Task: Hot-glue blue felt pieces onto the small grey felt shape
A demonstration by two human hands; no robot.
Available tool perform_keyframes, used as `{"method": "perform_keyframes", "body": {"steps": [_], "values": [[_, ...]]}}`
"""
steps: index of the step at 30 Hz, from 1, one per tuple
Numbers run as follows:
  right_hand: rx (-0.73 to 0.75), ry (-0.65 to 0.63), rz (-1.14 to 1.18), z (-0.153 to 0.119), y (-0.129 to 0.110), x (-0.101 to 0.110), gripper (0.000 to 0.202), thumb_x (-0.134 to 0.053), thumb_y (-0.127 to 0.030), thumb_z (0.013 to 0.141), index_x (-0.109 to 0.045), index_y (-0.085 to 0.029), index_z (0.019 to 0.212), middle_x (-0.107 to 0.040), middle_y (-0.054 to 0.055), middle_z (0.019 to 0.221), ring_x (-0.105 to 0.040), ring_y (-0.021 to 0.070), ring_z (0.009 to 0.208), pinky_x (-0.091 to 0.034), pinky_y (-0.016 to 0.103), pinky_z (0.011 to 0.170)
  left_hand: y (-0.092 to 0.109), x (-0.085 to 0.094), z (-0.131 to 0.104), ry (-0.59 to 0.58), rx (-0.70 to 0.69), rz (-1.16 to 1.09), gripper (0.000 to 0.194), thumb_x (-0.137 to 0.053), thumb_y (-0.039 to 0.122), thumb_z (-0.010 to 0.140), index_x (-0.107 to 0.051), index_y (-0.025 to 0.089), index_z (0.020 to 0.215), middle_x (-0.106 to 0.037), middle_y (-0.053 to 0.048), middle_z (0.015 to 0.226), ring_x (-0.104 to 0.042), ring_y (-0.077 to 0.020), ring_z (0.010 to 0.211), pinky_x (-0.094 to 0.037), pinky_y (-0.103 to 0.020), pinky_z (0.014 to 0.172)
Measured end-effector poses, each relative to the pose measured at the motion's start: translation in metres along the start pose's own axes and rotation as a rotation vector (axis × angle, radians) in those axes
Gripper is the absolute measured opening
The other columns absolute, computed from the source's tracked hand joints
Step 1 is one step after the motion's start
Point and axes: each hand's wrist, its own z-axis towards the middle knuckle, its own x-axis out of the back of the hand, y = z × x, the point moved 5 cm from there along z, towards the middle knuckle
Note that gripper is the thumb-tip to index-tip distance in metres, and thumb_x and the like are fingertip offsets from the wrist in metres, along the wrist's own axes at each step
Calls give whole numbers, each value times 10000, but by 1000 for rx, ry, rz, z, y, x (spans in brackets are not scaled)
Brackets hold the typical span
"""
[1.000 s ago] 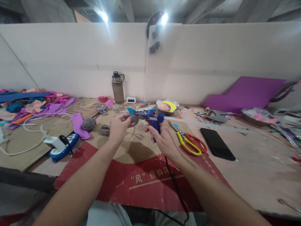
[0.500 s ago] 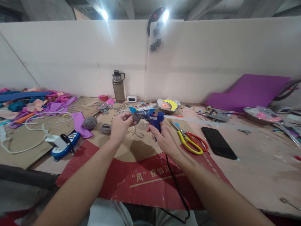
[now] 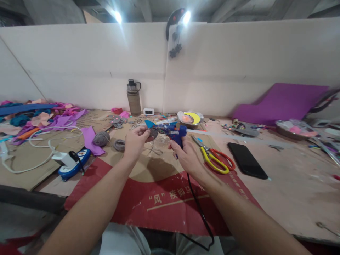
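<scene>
- Currently, I judge the closest risk from my remote seat to be a burn: the glue gun (image 3: 177,134) points its front end at the left hand (image 3: 136,141), and a small slip of either wrist could bring a hot tip onto those fingertips.
- The gray yarn piece (image 3: 153,133) is small, so if the pinch loosened or the gun pushed against it, it could twist out of line. I can't tell whether tip and yarn touch.
- The loose yarn tail (image 3: 156,152) lies below on the cardboard (image 3: 164,212); stray glue could catch it.
- The black cord (image 3: 198,203) drops past the cardboard's near edge, and a snag there could tug the gun off its aim.
- Both forearms reach in from the near side and converge, with the hands raised over the cardboard.
- The left hand is closed in a pinch, thumb and fingers gripping the gray yarn piece, back of the hand partly toward me.
- The right hand (image 3: 187,153) is wrapped around the gun's handle; I can't tell whether the trigger is squeezed.
- The gray yarn piece sits between the hands, just before the gun's front. The scissors (image 3: 216,161) lie right of the right hand, with the phone (image 3: 247,160) beyond.
</scene>
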Motion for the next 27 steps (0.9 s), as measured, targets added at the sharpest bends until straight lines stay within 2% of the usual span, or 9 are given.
{"method": "perform_keyframes", "body": {"steps": [6,13,19,27], "values": [[-1,-7,21,0,-2,1,404,-490,-544,910,-604,-169,1009,-649,52,793,-530,155,591,-417,273,536,-4,1,4,-33,-41,-18,268,-793,349,625,-690,141,760,-712,-31,781,-657,-140,684,-584,-277,693],[-8,34,44,0,-4,5,371,-510,-516,891,-608,-167,972,-639,37,723,-543,162,597,-429,275,560,-2,2,2,-1,-7,5,223,-760,313,647,-682,150,779,-723,-43,796,-698,-174,736,-577,-282,685],[-14,50,27,0,-2,6,352,-508,-517,884,-600,-180,918,-656,38,741,-555,158,607,-444,278,581,-1,3,0,26,36,17,187,-743,284,681,-663,160,797,-728,-45,799,-717,-184,767,-566,-249,631],[-12,45,9,0,-4,8,388,-499,-536,888,-592,-173,988,-674,48,779,-566,165,603,-439,279,560,2,3,-1,50,45,7,169,-723,255,692,-670,152,815,-739,-66,815,-728,-196,777,-564,-239,602]]}}
